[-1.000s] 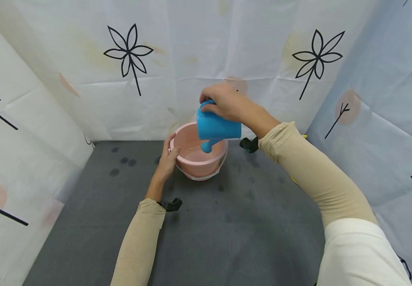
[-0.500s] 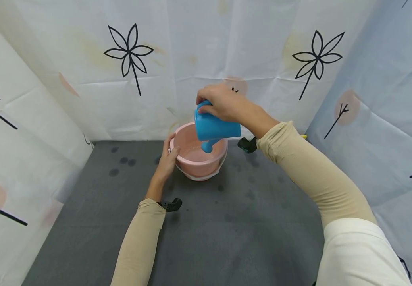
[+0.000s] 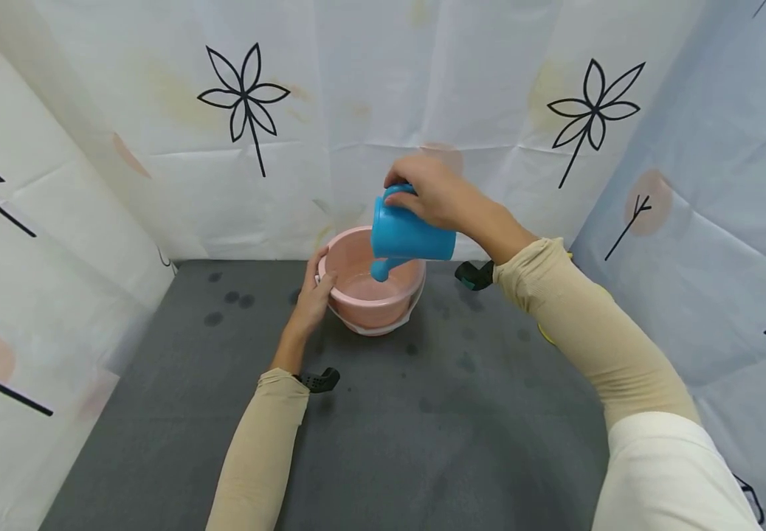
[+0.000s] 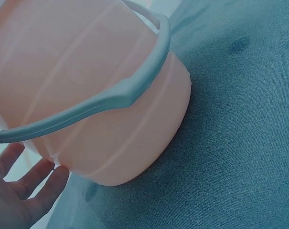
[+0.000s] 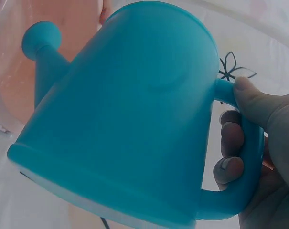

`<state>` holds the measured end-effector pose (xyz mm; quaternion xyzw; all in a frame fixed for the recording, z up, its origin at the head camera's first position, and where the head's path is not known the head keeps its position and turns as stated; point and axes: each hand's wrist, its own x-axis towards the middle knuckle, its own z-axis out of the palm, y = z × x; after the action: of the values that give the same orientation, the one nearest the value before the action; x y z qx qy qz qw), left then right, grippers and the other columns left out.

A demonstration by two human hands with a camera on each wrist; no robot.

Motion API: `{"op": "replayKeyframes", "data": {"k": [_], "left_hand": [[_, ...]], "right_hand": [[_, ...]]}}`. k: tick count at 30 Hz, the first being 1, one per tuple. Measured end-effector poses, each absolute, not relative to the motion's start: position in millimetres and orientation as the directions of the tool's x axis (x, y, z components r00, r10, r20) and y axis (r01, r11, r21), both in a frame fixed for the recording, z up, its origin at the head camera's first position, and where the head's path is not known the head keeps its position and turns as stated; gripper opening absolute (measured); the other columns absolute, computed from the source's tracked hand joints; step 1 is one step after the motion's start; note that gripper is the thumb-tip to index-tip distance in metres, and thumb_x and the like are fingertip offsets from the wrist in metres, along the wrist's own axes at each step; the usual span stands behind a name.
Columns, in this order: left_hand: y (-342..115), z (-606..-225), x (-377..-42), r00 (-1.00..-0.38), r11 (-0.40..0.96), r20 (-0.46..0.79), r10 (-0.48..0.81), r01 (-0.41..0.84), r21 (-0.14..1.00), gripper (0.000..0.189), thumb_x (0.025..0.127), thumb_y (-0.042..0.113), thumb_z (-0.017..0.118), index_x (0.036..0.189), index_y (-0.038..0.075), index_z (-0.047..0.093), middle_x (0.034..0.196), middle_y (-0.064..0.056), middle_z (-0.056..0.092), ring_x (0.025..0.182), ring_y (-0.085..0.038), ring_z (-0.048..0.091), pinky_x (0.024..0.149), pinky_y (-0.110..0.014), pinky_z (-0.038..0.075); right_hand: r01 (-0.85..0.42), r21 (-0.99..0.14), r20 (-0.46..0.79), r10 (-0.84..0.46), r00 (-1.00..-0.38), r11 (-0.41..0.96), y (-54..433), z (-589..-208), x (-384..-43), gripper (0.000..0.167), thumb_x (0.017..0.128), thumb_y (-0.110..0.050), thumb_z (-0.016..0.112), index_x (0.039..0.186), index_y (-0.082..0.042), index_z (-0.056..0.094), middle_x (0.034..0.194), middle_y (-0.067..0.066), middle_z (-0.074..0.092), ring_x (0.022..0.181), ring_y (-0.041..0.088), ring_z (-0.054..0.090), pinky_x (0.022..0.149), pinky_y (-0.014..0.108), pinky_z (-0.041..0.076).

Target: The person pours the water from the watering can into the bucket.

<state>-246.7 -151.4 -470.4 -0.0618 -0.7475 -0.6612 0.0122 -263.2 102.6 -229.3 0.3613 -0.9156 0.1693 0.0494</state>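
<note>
A pink bucket with a white handle stands on the dark grey table near the back wall. My left hand holds it by the left rim, thumb over the edge, fingers on the outer side. Above the bucket's right part, my right hand grips the handle of a blue watering can. In the right wrist view the fingers curl round that handle. The can is tipped on its side, its spout's round head over the bucket's opening. No stream from it can be made out.
White cloth walls with black flower prints enclose the table at the back and sides. Several dark spots mark the surface left of the bucket. Something yellow shows partly from behind the right sleeve.
The watering can first shifts slightly left, then back right with my right hand, staying tipped over the bucket. My left hand and the bucket hold nearly still.
</note>
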Motion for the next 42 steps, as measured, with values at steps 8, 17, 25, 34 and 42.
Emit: {"op": "replayKeyframes", "data": {"k": [8,17,25,34,42], "left_hand": [[-148.9,-470.5,-244.3,-0.997,0.123,0.045,0.070,0.053,0.991,0.059,0.108,0.031,0.045,0.162,0.035,0.021,0.168,-0.012,0.020,0.152,-0.034,0.027,0.123,-0.055,0.028],[-149.0,-438.8,-230.1,-0.992,0.078,0.037,0.124,0.047,0.996,0.064,0.107,0.019,0.044,0.164,0.019,0.016,0.170,-0.018,0.012,0.153,-0.039,0.027,0.121,-0.055,0.030],[-148.5,-436.7,-227.7,-0.992,0.076,0.035,0.125,0.045,0.996,0.064,0.107,0.023,0.046,0.164,0.021,0.016,0.170,-0.019,0.011,0.153,-0.040,0.028,0.121,-0.055,0.031],[-149.5,-434.0,-226.9,-0.991,0.101,0.029,0.128,0.042,0.994,0.064,0.108,0.026,0.045,0.164,0.024,0.015,0.171,-0.017,0.009,0.154,-0.039,0.025,0.122,-0.057,0.030],[-150.0,-453.8,-238.7,-0.992,0.096,0.046,0.113,0.057,0.994,0.063,0.108,0.027,0.044,0.164,0.029,0.016,0.172,-0.014,0.009,0.155,-0.037,0.023,0.123,-0.056,0.027]], "right_hand": [[-0.694,-0.369,0.376,-0.583,-0.720,0.618,129.7,-248.5,-254.8,0.033,0.098,-0.017,0.068,0.126,0.001,0.062,0.124,0.019,0.065,0.118,0.033,0.061,0.106,0.045,0.049],[-0.673,-0.435,0.516,-0.448,-0.731,0.598,148.5,-273.2,-240.2,0.036,0.098,-0.014,0.068,0.129,0.004,0.062,0.124,0.022,0.064,0.119,0.035,0.061,0.106,0.047,0.049],[-0.668,-0.494,0.668,-0.249,-0.701,0.556,162.2,-304.8,-228.7,0.032,0.096,-0.011,0.069,0.123,0.007,0.064,0.117,0.024,0.065,0.105,0.034,0.064,0.095,0.048,0.054],[-0.623,-0.591,0.701,-0.056,-0.711,0.513,170.8,-336.8,-207.1,0.030,0.099,-0.011,0.065,0.125,0.005,0.063,0.114,0.023,0.063,0.106,0.029,0.061,0.098,0.050,0.053],[-0.571,-0.638,0.688,0.048,-0.724,0.516,175.9,-368.0,-192.1,0.026,0.101,-0.007,0.060,0.123,0.009,0.061,0.116,0.026,0.063,0.109,0.036,0.061,0.099,0.057,0.051]]}}
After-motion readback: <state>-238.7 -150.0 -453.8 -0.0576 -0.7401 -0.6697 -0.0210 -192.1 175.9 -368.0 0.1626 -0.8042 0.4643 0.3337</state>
